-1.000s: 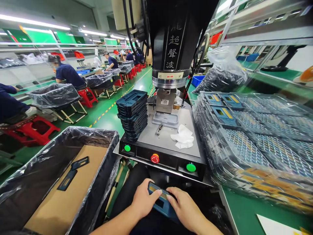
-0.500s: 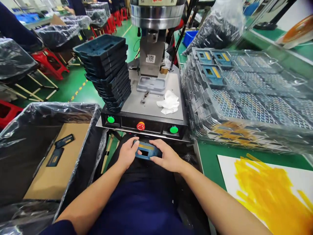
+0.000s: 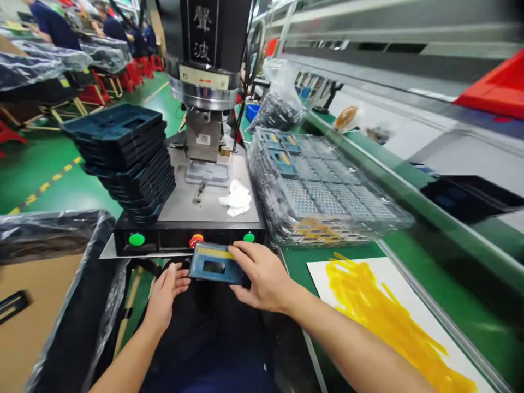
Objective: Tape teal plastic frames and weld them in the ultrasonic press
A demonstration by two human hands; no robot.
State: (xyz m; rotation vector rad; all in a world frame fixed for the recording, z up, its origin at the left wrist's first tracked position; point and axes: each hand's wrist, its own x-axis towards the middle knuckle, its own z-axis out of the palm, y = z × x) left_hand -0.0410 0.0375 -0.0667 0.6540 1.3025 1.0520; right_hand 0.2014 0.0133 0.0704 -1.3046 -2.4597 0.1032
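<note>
My right hand (image 3: 257, 273) grips the right end of a blue plastic case (image 3: 208, 261) with a yellow strip and a dark rectangular window. The case is in front of the machine's front panel, partly over the red stop button (image 3: 195, 240). Just off its left end is my left hand (image 3: 167, 292), fingers spread and holding nothing. Behind, the press machine (image 3: 204, 131) stands over a pale fixture (image 3: 208, 172) on its metal bed. A crumpled white tissue (image 3: 237, 199) and a small metal piece (image 3: 199, 192) lie on that bed.
Dark trays (image 3: 123, 158) rise in a leaning stack at left. Clear blister trays (image 3: 323, 191), a few pockets filled, are piled at right. A yellow-marked white sheet (image 3: 368, 295) lies on the green bench. At lower left is a lined bin (image 3: 61, 322). Green buttons (image 3: 136, 239) flank the panel.
My left hand has let go of the case and moved left. My right hand keeps it and has raised it toward the panel. The view has swung right and up.
</note>
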